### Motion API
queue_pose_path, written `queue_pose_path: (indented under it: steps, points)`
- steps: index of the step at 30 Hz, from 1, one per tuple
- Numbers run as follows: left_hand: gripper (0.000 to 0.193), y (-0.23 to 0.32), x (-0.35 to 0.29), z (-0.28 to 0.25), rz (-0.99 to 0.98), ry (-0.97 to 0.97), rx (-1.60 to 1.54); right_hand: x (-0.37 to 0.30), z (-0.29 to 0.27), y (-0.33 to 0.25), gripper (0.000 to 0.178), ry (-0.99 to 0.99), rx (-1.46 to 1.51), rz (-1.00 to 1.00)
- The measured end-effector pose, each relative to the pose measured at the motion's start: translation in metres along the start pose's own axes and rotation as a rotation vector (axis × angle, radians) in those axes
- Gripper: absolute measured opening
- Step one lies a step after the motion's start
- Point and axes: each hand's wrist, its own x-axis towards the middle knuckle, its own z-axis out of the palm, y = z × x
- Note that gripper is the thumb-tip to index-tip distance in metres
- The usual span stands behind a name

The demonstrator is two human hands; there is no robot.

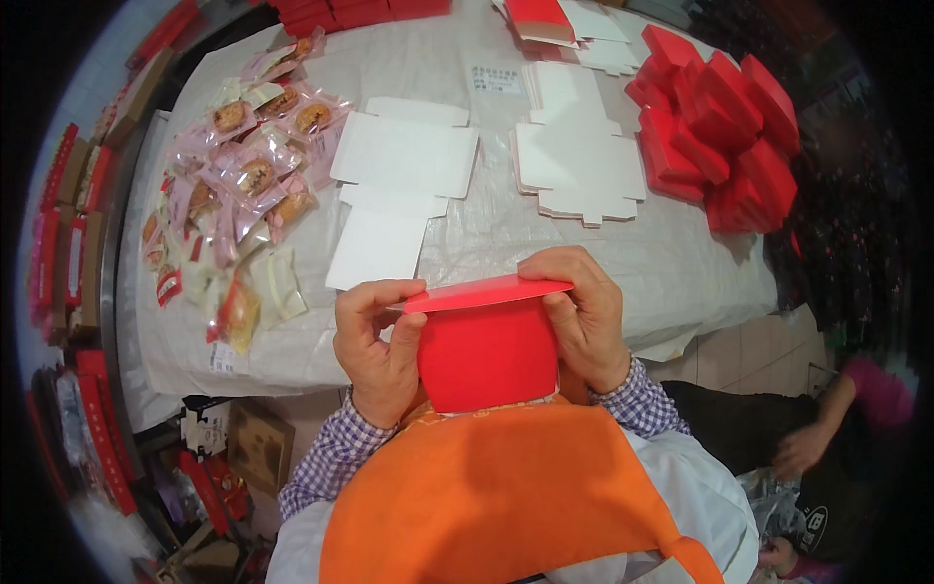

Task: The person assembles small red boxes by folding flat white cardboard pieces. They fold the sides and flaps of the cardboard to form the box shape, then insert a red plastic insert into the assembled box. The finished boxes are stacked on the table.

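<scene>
Pinching the flat red cardboard flap [486, 293] at both ends, the left hand [377, 343] and right hand [590, 316] held the boxy red cardboard carton [486, 358] before the orange cloth apron [486, 487], where uneven thumb pressure might have creased that flap.

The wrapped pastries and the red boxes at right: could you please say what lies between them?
Mainly flat white cartons, in two spots, the head view shows.

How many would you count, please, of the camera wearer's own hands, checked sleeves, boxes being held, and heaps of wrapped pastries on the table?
Left hand and right hand: 2
Checked sleeves: 2
Red box in both hands: 1
Heap of wrapped pastries: 1
Total: 6
</scene>
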Motion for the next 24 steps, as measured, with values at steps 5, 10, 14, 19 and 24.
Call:
queue_pose_path:
  steps: [5,10,14,19,24]
  points:
    - [0.042,0.013,0.012,-0.014,0.177,-0.217,0.212,-0.001,-0.006,-0.005,0.021,-0.005,-0.008,-0.058]
    - [0.037,0.027,0.025,-0.02,0.179,-0.324,0.214,0.002,-0.01,-0.012,0.019,-0.002,0.023,-0.013]
    - [0.022,0.035,0.028,-0.024,0.112,-0.375,0.192,0.003,-0.014,-0.023,0.017,-0.033,0.031,0.088]
    - [0.018,0.035,0.027,-0.025,0.08,-0.39,0.17,0.003,-0.017,-0.027,0.02,-0.083,0.049,0.079]
    - [0.02,0.036,0.031,-0.026,-0.049,-0.475,0.117,0.004,-0.021,-0.028,0.026,-0.184,0.078,0.096]
